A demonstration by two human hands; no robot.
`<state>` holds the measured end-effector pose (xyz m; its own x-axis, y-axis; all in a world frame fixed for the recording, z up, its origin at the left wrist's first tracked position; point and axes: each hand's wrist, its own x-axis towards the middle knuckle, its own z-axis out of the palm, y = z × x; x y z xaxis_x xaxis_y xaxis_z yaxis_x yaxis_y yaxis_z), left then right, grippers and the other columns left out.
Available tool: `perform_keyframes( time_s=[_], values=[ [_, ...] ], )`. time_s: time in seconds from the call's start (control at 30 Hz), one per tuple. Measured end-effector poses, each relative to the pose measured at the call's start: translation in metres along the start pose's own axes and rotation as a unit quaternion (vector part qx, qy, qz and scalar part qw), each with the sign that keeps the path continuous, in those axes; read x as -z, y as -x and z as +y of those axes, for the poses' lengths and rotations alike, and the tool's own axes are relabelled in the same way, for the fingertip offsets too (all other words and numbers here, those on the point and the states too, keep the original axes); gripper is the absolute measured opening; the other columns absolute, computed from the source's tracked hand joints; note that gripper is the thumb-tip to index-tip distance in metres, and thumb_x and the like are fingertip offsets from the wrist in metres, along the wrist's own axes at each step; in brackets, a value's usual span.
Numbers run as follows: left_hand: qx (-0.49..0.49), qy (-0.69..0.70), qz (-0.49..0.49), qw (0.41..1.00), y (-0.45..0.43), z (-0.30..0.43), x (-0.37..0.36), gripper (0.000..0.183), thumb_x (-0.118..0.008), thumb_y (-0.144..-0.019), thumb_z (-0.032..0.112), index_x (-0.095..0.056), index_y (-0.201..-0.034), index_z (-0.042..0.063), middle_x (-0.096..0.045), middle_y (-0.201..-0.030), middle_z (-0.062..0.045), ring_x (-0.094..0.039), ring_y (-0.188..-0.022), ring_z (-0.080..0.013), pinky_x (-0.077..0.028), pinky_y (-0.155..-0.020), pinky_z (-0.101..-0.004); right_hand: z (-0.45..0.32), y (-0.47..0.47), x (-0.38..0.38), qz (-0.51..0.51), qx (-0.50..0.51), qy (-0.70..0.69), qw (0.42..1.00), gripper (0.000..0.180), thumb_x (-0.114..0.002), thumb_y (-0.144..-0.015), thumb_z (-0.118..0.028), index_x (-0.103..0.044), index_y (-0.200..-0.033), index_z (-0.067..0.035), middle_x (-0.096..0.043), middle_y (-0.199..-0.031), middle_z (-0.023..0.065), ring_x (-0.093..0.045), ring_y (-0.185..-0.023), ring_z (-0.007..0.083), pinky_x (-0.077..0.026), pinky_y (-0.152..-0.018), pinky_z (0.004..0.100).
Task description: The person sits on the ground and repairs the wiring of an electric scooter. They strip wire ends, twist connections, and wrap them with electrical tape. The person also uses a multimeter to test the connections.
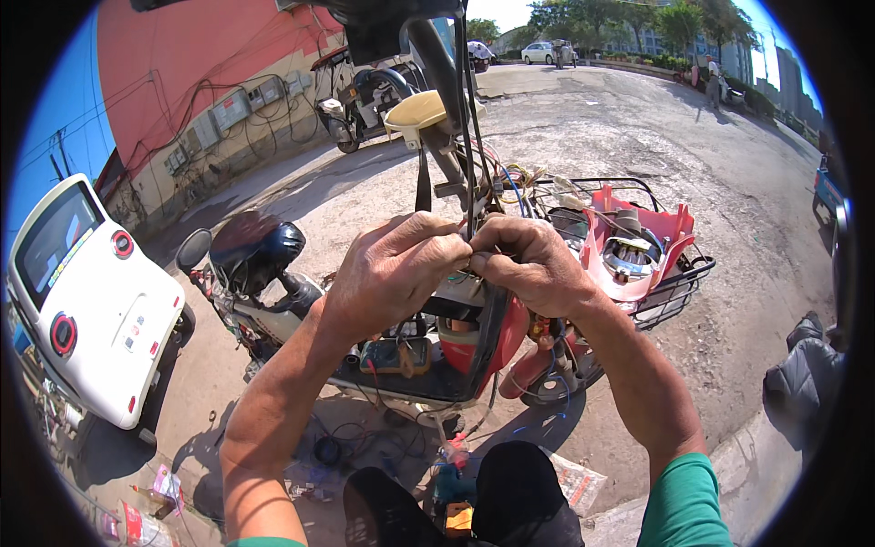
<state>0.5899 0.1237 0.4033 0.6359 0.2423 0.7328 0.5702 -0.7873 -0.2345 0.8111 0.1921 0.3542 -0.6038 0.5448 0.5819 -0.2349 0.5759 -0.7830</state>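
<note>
My left hand [403, 267] and my right hand [530, 260] meet in front of the stripped steering column of an electric scooter. Their fingertips pinch what looks like a thin wire, mostly hidden by the fingers. Just beyond them, black cables [467, 130] run down the column, and a bundle of coloured wires [523, 179] spills out to the right. A cream plastic cover [417, 113] hangs at the column. Below my hands, a multimeter [395, 355] rests on the scooter's dark footboard [437, 386], beside a red body panel [506, 335].
A black wire basket [673, 290] at the right holds a pink front shell with a headlamp [625, 256]. Behind the seat [249, 249] stands a white small car [102, 301]. Loose cables [342, 444] and a green power tool [452, 487] lie on the ground near my knees.
</note>
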Motion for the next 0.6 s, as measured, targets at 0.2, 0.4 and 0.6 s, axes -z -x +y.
perform_keyframes(
  time_s=[0.2,0.4,0.6],
  values=[
    [0.306,0.172,-0.013,0.936,0.005,0.019,-0.012,0.022,-0.067,-0.101,0.021,-0.063,-0.096,-0.001,-0.063,-0.074,-0.012,-0.064,-0.067,-0.0204,-0.050,-0.063,-0.0343,-0.010,0.002,-0.010,0.044,0.099,0.170,0.980,0.011,-0.070,-0.089,-0.010,-0.072,-0.095,-0.001,-0.065,-0.088,0.0080,-0.066,-0.082,0.0187,-0.053,-0.073,0.0328],
    [0.480,0.422,-0.028,0.769,0.004,0.017,-0.018,0.039,-0.059,-0.107,0.036,-0.064,-0.089,0.002,-0.056,-0.068,0.001,-0.051,-0.062,-0.0056,-0.041,-0.054,-0.0246,-0.012,0.003,-0.011,0.063,0.122,0.227,0.964,0.012,-0.071,-0.085,-0.010,-0.071,-0.093,-0.001,-0.066,-0.088,0.0110,-0.067,-0.082,0.0252,-0.055,-0.073,0.0364],
    [0.515,0.391,0.029,0.762,0.000,0.021,-0.007,0.034,-0.068,-0.103,0.036,-0.065,-0.102,0.002,-0.063,-0.080,-0.001,-0.050,-0.055,-0.0055,-0.042,-0.051,-0.0237,-0.008,0.002,-0.003,0.048,0.075,0.190,0.978,0.015,-0.068,-0.087,-0.013,-0.070,-0.095,-0.001,-0.068,-0.091,0.0114,-0.068,-0.085,0.0247,-0.054,-0.078,0.0358]
  ],
)
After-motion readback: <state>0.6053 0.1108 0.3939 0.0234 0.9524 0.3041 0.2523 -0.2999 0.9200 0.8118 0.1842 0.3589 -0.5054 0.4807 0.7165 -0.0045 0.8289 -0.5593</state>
